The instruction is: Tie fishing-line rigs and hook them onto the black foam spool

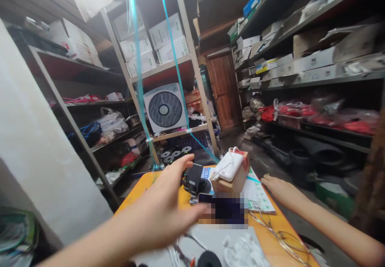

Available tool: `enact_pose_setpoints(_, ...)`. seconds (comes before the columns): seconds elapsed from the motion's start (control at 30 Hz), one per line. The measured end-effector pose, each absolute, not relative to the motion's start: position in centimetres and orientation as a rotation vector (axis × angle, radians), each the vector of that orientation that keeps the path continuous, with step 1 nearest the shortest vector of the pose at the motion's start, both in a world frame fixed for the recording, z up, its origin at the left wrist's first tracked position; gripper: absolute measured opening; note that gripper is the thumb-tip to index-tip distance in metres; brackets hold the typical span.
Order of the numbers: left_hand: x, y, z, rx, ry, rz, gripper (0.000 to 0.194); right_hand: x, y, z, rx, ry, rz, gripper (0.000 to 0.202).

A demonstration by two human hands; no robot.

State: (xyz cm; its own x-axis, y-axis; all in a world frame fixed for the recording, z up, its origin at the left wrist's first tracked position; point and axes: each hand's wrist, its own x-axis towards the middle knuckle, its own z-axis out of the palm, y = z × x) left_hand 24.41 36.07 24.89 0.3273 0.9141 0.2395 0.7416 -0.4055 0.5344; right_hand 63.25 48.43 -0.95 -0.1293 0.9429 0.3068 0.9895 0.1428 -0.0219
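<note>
My left hand point(164, 203) is raised over the yellow table point(135, 191), fingers spread and holding nothing, somewhat blurred. Its thumb overlaps the left edge of a dark, pixelated phone-like object point(230, 209); contact cannot be made out. Just beyond the fingers is a black device point(194, 177). My right hand point(272, 183) is at the table's right edge, near a white and green sheet point(260, 199); its fingers are close together and whether they hold anything is hidden. Between the hands, a white power bank point(230, 166) with a cable lies on a cardboard box point(230, 186).
Looped wires point(284, 241) lie at the table's right. A black roll point(209, 259) and crumpled white material point(243, 251) are at the near edge. Behind stand a box fan point(164, 108) and a metal rack with teal straps point(173, 34). Loaded shelves point(319, 78) line the right side.
</note>
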Motion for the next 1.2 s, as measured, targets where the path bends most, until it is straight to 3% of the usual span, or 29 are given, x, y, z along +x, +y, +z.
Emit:
enact_pose_setpoints(0.1, 30.1, 41.5, 27.1, 2.202, 1.514, 0.283, 0.102, 62.5, 47.9, -0.2, -1.922, -2.159, -0.285, 0.025)
enact_pose_setpoints(0.2, 36.4, 46.9, 25.8, 2.193, 1.616, 0.098, 0.128, 61.9, 47.6, 0.3, -1.96, -2.142, -0.302, 0.026)
enact_pose_setpoints(0.33, 42.7, 51.4, 21.4, 2.251, 1.707, -0.05, 0.091, 61.5, 47.3, 0.7, -1.975, -2.124, -0.331, 0.025)
enact_pose_setpoints(0.4, 44.5, 52.5, 19.5, 2.263, 1.746, -0.124, 0.082, 61.5, 47.2, 0.7, -1.978, -2.124, -0.344, 0.025)
enact_pose_setpoints(0.5, 45.7, 53.4, 17.7, 2.296, 1.783, -0.208, 0.082, 61.6, 47.2, 0.5, -1.967, -2.132, -0.373, 0.025)
enact_pose_setpoints(0.73, 44.7, 53.4, 17.2, 2.453, 1.784, -0.177, 0.104, 62.3, 46.3, -0.8, -1.889, -2.135, -0.511, 0.02)
enact_pose_setpoints(0.87, 44.5, 53.5, 17.8, 2.506, 1.795, -0.132, 0.101, 63.0, 44.2, -1.7, -1.779, -2.14, -0.607, 0.011)
enact_pose_setpoints(1.07, 45.0, 54.1, 18.5, 2.535, 1.787, -0.124, 0.096, 64.5, 40.1, -3.1, -1.598, -2.069, -0.696, 0.054)
enact_pose_setpoints(1.2, 45.0, 54.0, 18.1, 2.528, 1.777, -0.156, 0.093, 66.5, 37.9, -5.6, -1.551, -1.978, -0.673, 0.063)
